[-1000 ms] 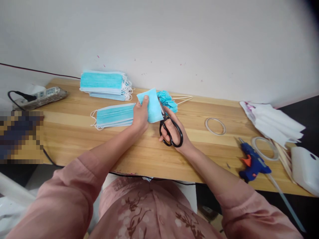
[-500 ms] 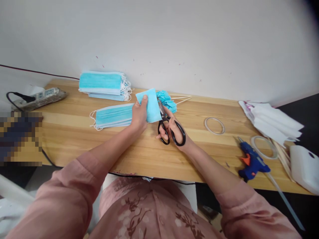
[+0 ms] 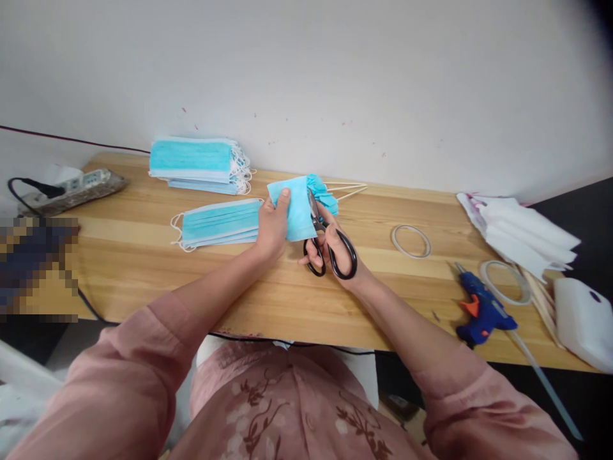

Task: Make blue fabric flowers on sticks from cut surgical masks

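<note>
My left hand (image 3: 274, 225) pinches a light blue piece of mask fabric (image 3: 297, 207), thumb on top, holding it above the table. Black-handled scissors (image 3: 343, 255) are in my right hand (image 3: 335, 239), its fingers through the loops. The blades lie along the fabric's right edge; whether they are cutting into it I cannot tell. Left of my left hand are a few flat blue face masks (image 3: 220, 223) with white ear loops. Behind the fabric, partly hidden, sit ruffled blue pieces (image 3: 327, 199) with thin wooden sticks (image 3: 352, 190).
A stack of masks (image 3: 191, 156) stands by the wall. To the right lie a tape ring (image 3: 393, 239), a blue glue gun (image 3: 481, 310), another ring (image 3: 484, 281), white sheets (image 3: 531, 230) and a white box (image 3: 582, 322). A power strip (image 3: 76, 190) is at far left.
The blue fabric and my left hand have shifted slightly right and down, toward the scissors. The scissors have stayed nearly in place, in the same grip.
</note>
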